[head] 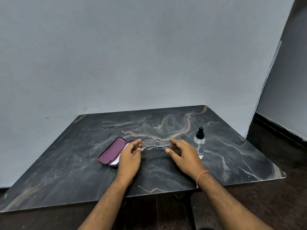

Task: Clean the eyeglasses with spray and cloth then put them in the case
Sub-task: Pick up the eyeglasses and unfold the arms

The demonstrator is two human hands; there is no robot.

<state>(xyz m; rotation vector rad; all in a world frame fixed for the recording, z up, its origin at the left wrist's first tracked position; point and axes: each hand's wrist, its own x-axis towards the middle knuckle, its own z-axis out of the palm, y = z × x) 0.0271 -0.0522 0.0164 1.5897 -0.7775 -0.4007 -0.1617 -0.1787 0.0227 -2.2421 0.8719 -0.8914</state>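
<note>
From the head camera, the eyeglasses (157, 144) are the landmark: they sit just above the dark marbled counter (166, 170), near its middle, with the lens front facing the person and the long axis running left to right across the view. Each end of that axis is taken by a grip. The left hand (130, 156) pinches the left end of the frame between thumb and fingertips, fingers curled round the hinge corner; the right hand (183, 155) does the same at the right end, thumb under and fingers over the rim. Both grips are closed on the frame, and neither holds anything else. Whether the temples are folded or spread behind the lenses cannot be told, and whether the frame touches the counter is unclear. To the left of the eyeglasses, just beyond the left hand and partly hidden by it, lies the purple case (111, 152), lid open, with something pale inside that may be the cloth. To the right of the eyeglasses, just past the right hand, stands the clear spray bottle (199, 143) with its black nozzle, upright. Cleaning looks not yet begun. The bottle lies nearer the right hand, so I judge that hand would let go and reach right for it, while the left hand keeps the frame by its end.
</note>
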